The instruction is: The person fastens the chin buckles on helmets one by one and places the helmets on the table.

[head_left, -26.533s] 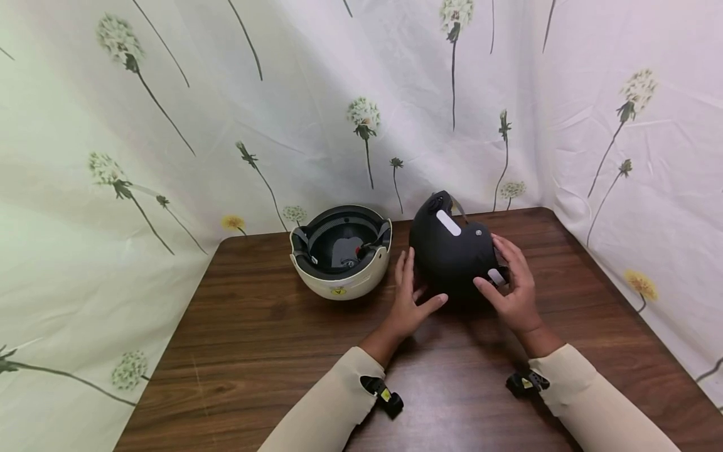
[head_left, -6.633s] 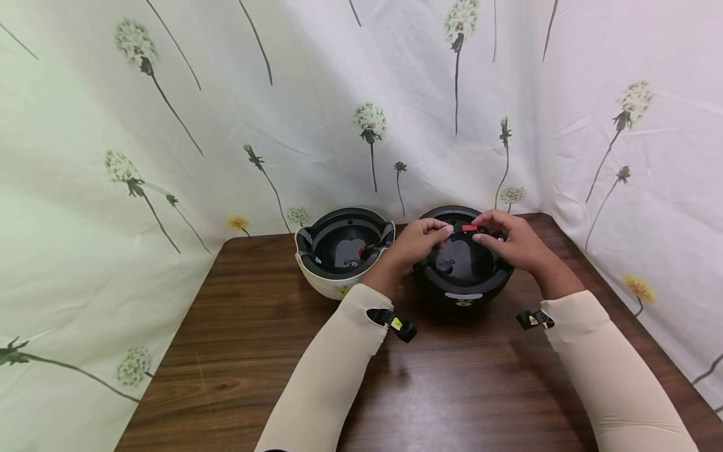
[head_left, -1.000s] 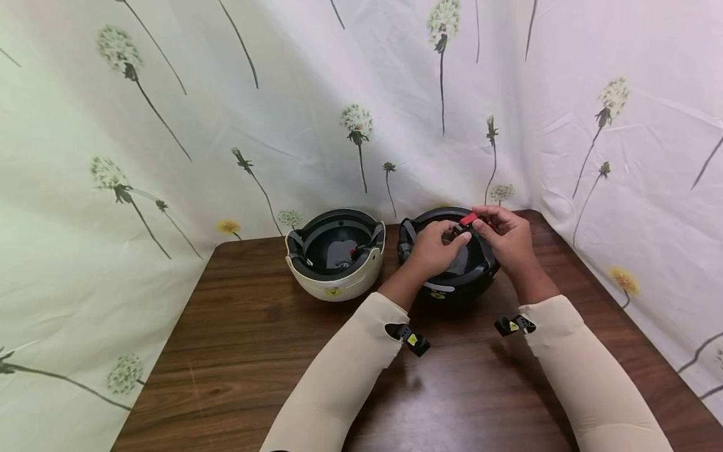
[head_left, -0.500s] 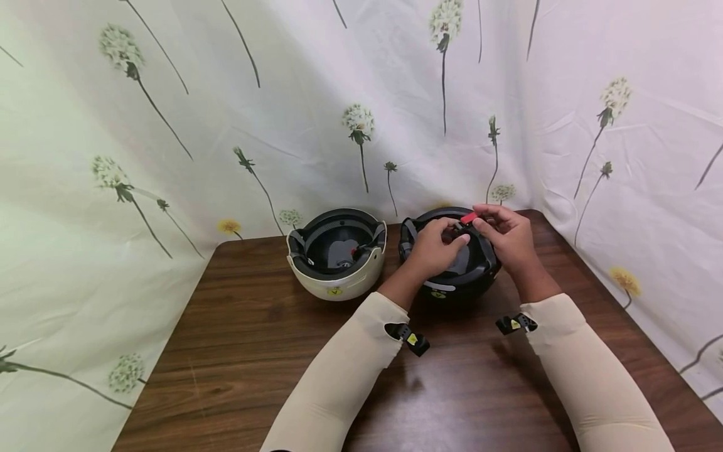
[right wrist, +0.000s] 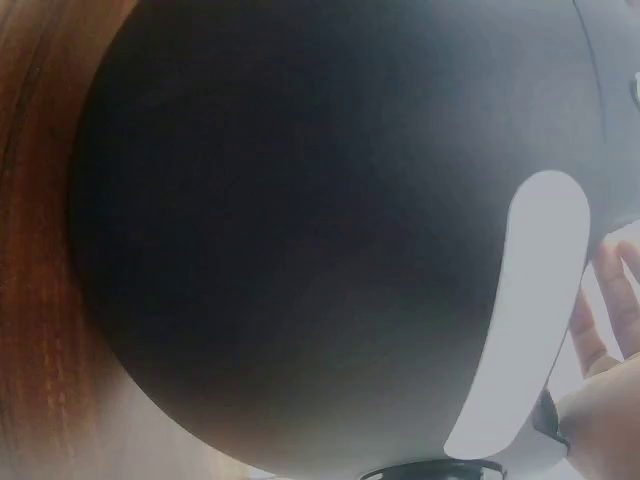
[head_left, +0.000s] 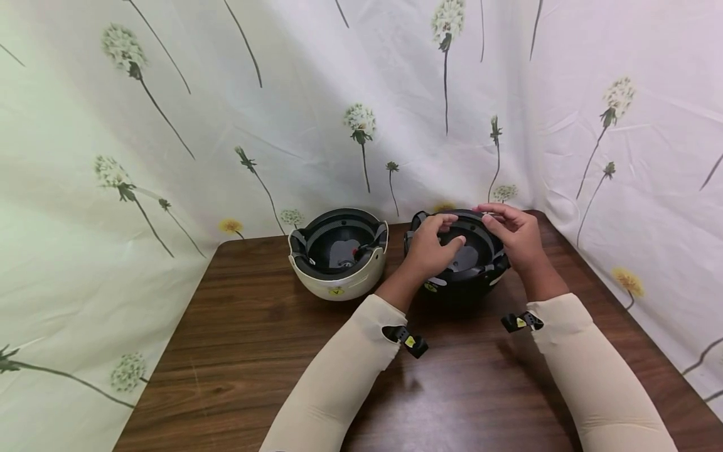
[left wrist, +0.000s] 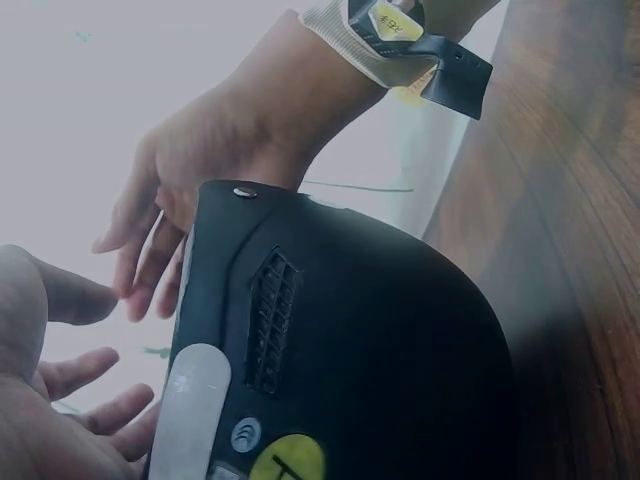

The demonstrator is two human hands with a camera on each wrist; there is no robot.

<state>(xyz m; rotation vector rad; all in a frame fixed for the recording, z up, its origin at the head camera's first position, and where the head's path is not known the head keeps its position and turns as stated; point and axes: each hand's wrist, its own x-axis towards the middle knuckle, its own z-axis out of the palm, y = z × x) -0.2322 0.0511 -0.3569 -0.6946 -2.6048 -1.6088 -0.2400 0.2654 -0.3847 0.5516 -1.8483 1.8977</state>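
The black helmet point(head_left: 460, 292) lies upside down on the table, its padded inside facing up. My left hand point(head_left: 430, 248) is over its left part, thumb and fingers apart with nothing between them. Over the helmet's right part is my right hand point(head_left: 519, 240), fingers loosely bent and holding nothing. In the left wrist view, the helmet's shell point(left wrist: 390, 310) shows a vent, a pale strip and a yellow round sticker. The right wrist view is mostly filled by the black shell point(right wrist: 300, 240) and another pale strip. The red buckle of the strap does not show.
A cream helmet point(head_left: 347, 290), also upside down with a red buckle point(head_left: 355, 252) inside, sits just left of the black one. Both stand near the back edge of the brown wooden table point(head_left: 248, 351). A white flower-print cloth point(head_left: 305, 113) hangs behind and at the sides.
Half a second ago both hands held the chin strap at its red buckle; now they have let it go and the fingers have spread. The black helmet has turned and shifted slightly right.
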